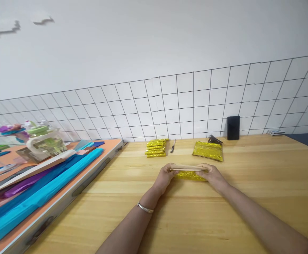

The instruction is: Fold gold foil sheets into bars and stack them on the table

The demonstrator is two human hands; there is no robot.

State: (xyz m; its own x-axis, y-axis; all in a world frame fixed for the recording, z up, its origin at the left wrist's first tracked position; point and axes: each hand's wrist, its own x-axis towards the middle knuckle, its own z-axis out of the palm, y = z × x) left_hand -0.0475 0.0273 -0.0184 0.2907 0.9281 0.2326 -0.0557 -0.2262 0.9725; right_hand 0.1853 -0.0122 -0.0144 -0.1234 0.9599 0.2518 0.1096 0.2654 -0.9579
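Note:
Between my two hands is a folded piece of gold foil paper [190, 175], with a plain tan edge on top and the crinkled shiny side below. My left hand [167, 174] pinches its left end and wears a silver bangle at the wrist. The right end is gripped by my right hand [211, 175]. Beyond my left hand lies a pile of narrow folded gold foil strips [155, 147]. A flat stack of gold foil sheets [208, 150] rests beyond my right hand, with a black stapler [214, 139] behind it. A pen [173, 146] lies between the two piles.
A black phone-like slab [233, 128] leans against the tiled wall. On the left, an orange-topped table [111, 146] carries rolls of blue paper [45, 194], other coloured papers and a pale green plastic jug [46, 141]. A small white item [276, 132] lies at the back right.

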